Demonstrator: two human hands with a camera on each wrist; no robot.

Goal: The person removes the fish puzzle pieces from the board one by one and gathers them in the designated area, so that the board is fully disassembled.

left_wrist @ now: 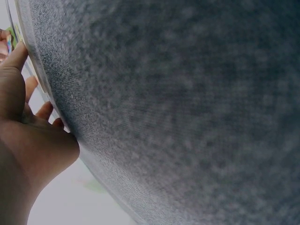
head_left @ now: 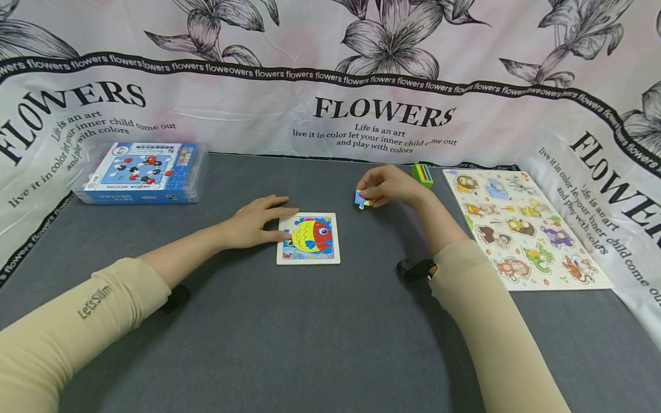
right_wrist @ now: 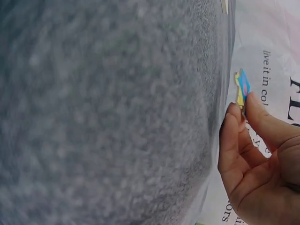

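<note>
A small square jigsaw puzzle (head_left: 311, 238) with a yellow and red fish on a blue ground lies flat in a pale frame, in the head view's middle. My left hand (head_left: 253, 222) rests at its left side, fingers spread, with the thumb and a fingertip on the frame's edge. In the left wrist view this hand (left_wrist: 33, 122) shows from the thumb side. To the right of the puzzle, my right hand (head_left: 391, 186) pinches a jigsaw piece (head_left: 360, 199) between thumb and fingertips. The right wrist view shows the piece (right_wrist: 242, 89), blue, yellow and a bit of pink, nearly edge-on.
At the back left stands a clear plastic box (head_left: 139, 173) with a molecule picture on its lid. A small green block with coloured stripes (head_left: 422, 175) sits behind the right wrist. Farther right lies a large board with animal pictures (head_left: 529, 229). A flower-printed cloth (head_left: 248, 109) hangs behind.
</note>
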